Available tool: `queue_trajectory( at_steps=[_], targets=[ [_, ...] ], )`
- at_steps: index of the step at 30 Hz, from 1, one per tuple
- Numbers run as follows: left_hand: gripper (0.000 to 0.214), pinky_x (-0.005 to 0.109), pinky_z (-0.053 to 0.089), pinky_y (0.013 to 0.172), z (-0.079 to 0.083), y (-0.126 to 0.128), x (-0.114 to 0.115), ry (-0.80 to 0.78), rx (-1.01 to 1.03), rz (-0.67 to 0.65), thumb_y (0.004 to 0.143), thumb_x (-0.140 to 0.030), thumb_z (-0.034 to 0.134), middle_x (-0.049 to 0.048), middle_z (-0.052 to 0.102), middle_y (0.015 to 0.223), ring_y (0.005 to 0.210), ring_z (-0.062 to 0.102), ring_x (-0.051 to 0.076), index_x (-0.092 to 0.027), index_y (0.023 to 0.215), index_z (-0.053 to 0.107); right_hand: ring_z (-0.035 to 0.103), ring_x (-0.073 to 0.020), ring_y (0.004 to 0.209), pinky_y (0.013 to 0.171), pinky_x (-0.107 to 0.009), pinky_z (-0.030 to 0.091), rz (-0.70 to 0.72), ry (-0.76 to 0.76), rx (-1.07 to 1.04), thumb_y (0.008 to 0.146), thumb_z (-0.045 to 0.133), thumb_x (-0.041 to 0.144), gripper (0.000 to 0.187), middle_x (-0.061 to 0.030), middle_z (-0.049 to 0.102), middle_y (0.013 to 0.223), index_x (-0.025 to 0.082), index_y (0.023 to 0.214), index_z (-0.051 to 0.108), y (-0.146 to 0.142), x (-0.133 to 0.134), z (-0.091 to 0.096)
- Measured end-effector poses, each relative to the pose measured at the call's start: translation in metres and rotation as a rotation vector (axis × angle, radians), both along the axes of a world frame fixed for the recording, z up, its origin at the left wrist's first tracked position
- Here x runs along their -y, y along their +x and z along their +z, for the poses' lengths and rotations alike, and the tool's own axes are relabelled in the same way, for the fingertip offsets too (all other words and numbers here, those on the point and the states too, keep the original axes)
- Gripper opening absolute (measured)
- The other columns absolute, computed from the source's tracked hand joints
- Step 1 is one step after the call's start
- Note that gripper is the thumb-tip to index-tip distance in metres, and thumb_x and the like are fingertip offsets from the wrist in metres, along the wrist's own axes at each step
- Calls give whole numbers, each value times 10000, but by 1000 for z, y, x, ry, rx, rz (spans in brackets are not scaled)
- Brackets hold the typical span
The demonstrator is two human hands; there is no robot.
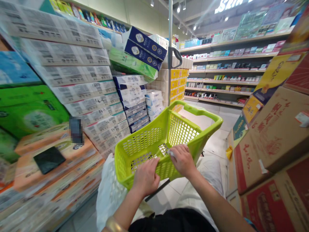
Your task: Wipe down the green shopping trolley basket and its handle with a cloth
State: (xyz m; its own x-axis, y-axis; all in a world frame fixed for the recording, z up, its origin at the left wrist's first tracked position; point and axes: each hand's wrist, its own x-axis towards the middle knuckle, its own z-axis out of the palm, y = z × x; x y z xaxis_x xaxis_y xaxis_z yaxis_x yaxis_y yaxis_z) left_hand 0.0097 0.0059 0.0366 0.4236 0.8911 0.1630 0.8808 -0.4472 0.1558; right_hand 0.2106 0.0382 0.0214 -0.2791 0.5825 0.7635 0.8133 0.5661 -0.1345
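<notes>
Bright ceiling lamps shine over a shop aisle, where goods are piled high on both sides. At the far left I see green packs, and in front of them are orange packs, on which lies a dark flat device; near it is an object blurred so much that I cannot say what it is. Next rises a tall stack of white packages, with bottles on a shelf above and behind it. Further along, dark blue boxes rest tilted on top of a long green pack. In the middle, directly before the person, is a lime-green basket, which has perforated walls and seems to contain nothing. The left hand, with a golden bracelet on its wrist, is closed over the near rim. Just to its right, the right hand is also bent around this rim; a small whitish bit shows at its fingers, but whether they pinch it, I cannot tell. Behind the basket stand a thin metal pole and yellow boxes. Then come shelves of small products and, at the far right, stacked cardboard cartons.
</notes>
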Motion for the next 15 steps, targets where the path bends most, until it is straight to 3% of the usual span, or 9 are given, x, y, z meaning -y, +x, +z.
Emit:
queue_trajectory(
  at_steps=[3, 5, 11, 15],
  targets=[
    [555, 368, 449, 950, 1, 3, 1, -6, 1, 16, 709, -164, 485, 89, 616, 1163, 1092, 551, 237, -179, 1264, 470, 542, -208, 924, 958, -376, 353, -149, 64, -74, 916, 468, 186, 137, -55, 642, 925, 216, 960, 594, 25, -7, 5],
    [554, 367, 450, 948, 1, 5, 0, 2, 2, 25, 710, -167, 488, 91, 617, 1157, 1094, 552, 235, -180, 1263, 469, 536, -216, 937, 989, -397, 336, -202, 79, -122, 914, 473, 190, 127, -60, 637, 923, 216, 953, 591, 22, -6, 4],
    [577, 379, 441, 965, -3, 5, -1, 16, -4, -3, 703, -170, 495, 91, 599, 1216, 1121, 538, 240, -184, 1277, 442, 528, -199, 967, 1007, -380, 328, -16, 23, -103, 912, 467, 195, 132, -51, 637, 942, 207, 971, 584, -34, 10, -16],
    [568, 370, 442, 958, -2, 2, 0, 14, -2, -4, 712, -161, 489, 86, 605, 1200, 1099, 548, 235, -194, 1278, 440, 541, -188, 930, 980, -354, 350, -24, 22, -61, 908, 479, 185, 126, -39, 645, 921, 215, 954, 593, -10, 4, -8]
  ],
)
